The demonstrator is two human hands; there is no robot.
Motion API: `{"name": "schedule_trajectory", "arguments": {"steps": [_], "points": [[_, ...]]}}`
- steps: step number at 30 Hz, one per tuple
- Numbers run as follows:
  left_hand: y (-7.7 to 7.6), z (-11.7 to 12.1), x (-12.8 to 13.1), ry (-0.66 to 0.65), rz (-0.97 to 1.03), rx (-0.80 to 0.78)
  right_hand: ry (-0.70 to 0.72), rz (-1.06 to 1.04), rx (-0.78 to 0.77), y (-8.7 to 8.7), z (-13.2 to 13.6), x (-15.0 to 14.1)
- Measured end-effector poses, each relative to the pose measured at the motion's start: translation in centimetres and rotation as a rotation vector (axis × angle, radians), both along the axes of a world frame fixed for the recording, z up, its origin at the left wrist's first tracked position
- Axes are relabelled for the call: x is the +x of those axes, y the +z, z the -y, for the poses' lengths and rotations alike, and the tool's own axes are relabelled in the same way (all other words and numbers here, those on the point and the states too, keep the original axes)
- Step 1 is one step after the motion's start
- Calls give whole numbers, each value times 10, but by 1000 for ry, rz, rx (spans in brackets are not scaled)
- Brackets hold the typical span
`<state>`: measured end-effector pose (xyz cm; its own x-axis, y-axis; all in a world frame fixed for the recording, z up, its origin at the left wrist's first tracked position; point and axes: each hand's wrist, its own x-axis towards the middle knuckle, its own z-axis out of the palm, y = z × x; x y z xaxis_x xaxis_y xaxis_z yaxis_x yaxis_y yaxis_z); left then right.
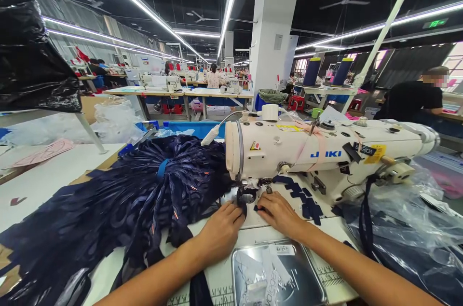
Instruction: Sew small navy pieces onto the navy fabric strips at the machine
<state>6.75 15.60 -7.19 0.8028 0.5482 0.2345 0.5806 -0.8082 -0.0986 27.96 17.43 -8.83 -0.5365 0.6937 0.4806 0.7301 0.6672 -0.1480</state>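
My left hand [224, 229] is closed, its fingertips on a dark navy fabric strap [245, 210] beside the presser foot of a white sewing machine [267, 149]. My right hand [280, 213] pinches a small navy fabric tab [256, 208] just right of the needle area. Several similar navy tabs [304, 197] lie scattered on the machine bed behind my right hand. A large heap of navy straps [108, 219], gathered by a blue band [163, 167], spreads to the left. The needle tip is hard to make out.
In front of me a shiny metal tray [314, 274] holds white printed labels [265, 277]. Clear plastic bags [408, 209] with dark material lie at right. A black plastic bag [34, 55] hangs at left. A person [415, 96] sits at far right.
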Motion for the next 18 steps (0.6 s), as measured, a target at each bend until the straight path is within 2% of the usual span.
{"name": "schedule_trajectory", "arguments": {"steps": [5, 11, 18], "points": [[-3, 2, 2, 0, -53, 19, -42, 47, -19, -6, -11, -16], [-7, 2, 0, -19, -96, 73, -89, 244, -28, 2, -16, -37], [-5, -2, 2, -50, -121, 105, -76, 102, -398, 18, -24, -36]]}}
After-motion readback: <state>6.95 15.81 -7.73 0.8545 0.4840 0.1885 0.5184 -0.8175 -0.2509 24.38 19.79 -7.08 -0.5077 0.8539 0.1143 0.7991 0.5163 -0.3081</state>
